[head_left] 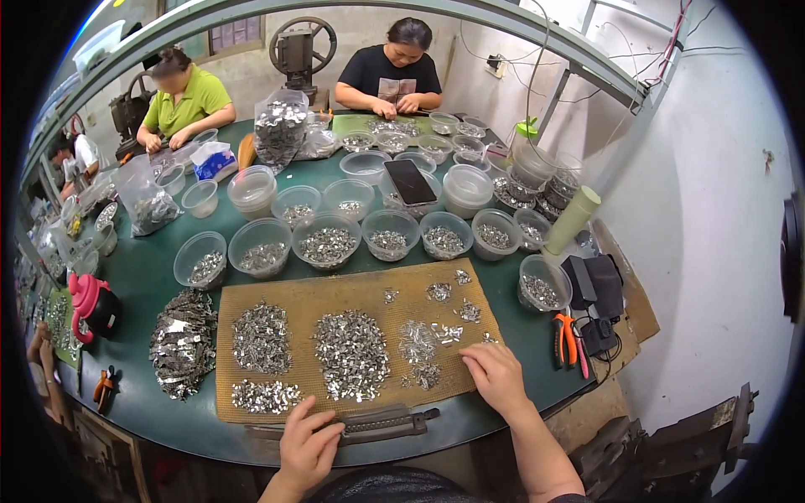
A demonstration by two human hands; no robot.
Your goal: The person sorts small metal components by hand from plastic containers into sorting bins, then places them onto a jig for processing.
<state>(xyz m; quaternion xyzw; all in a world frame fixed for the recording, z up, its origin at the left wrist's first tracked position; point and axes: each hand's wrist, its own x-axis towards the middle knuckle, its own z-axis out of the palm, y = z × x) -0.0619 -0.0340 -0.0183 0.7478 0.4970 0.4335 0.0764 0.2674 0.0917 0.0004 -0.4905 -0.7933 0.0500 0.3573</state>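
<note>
Hands: left (306, 444) on grey strap (369, 423), right (496, 375) on tan mat (335, 298).

Both forearms are seen entering from the lower edge, bare. The left hand (307, 444) is held low and close to the body, palm down, fingers curled inward, thumb tucked toward the right. The right hand (495, 375) is stretched further forward, palm down, fingers bent and pointed to the left, wrist angled inward. The hands are kept well apart.
</note>
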